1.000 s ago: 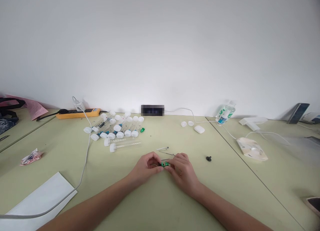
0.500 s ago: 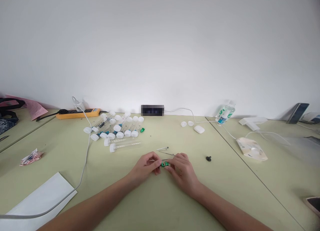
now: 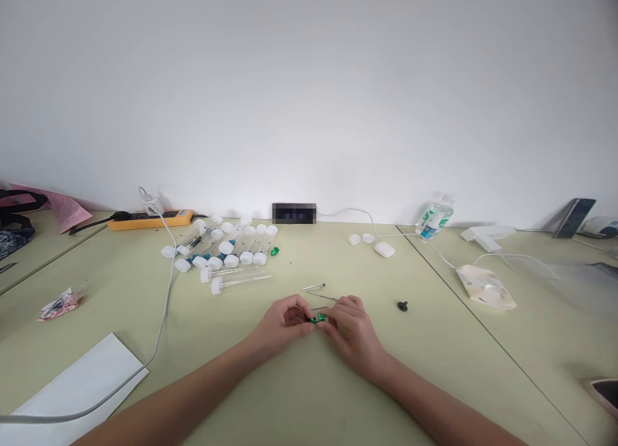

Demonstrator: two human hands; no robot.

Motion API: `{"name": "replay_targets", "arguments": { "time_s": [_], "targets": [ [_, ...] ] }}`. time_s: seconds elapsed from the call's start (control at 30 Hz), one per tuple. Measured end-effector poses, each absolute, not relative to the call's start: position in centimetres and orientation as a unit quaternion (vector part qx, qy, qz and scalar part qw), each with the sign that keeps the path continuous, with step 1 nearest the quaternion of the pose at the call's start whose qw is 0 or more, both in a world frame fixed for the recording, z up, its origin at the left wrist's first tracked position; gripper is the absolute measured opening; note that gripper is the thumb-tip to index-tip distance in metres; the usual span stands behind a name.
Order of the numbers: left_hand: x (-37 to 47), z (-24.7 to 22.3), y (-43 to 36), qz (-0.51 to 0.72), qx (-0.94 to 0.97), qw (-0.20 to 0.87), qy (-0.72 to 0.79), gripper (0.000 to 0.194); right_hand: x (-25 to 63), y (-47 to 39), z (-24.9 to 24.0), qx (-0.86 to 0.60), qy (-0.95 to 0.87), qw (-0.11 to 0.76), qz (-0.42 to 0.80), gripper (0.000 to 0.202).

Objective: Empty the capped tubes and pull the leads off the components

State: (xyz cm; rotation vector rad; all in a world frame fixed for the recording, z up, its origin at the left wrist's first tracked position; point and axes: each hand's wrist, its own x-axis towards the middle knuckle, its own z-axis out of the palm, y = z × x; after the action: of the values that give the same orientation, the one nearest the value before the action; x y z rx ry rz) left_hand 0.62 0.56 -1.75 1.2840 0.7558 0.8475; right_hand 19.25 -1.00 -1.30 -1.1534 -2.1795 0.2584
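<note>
A person's left hand and right hand meet low over the near middle of the bench. Thumb and fingers of each are pinched on a small, glossy green piece with a dark end, the left at the dark end and the right at the green end. The piece sits between the fingertips; its being so small is probably why it is held by the tips rather than in the palms. The fingers hide much of it, so whether the dark end is a separate part cannot be told.

Just beyond the hands lie thin, grey metal rods, seemingly placed there to be within easy reach. To their right, well apart, rests a small black knob-like part.

Farther left, clear tubes with white caps lie on their sides, most grouped together, perhaps to keep the near middle free for handwork. A second small green piece lies just right of that group.
</note>
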Motion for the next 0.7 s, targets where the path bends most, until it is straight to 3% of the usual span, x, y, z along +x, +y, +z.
{"name": "replay_targets", "arguments": {
  "time_s": [0.7],
  "targets": [
    [0.68,-1.71,0.67,0.375,0.553,0.656,0.349,0.023,19.28,-1.10,-1.34,-0.434,-0.833,0.330,0.090,0.018]
  ]
}}
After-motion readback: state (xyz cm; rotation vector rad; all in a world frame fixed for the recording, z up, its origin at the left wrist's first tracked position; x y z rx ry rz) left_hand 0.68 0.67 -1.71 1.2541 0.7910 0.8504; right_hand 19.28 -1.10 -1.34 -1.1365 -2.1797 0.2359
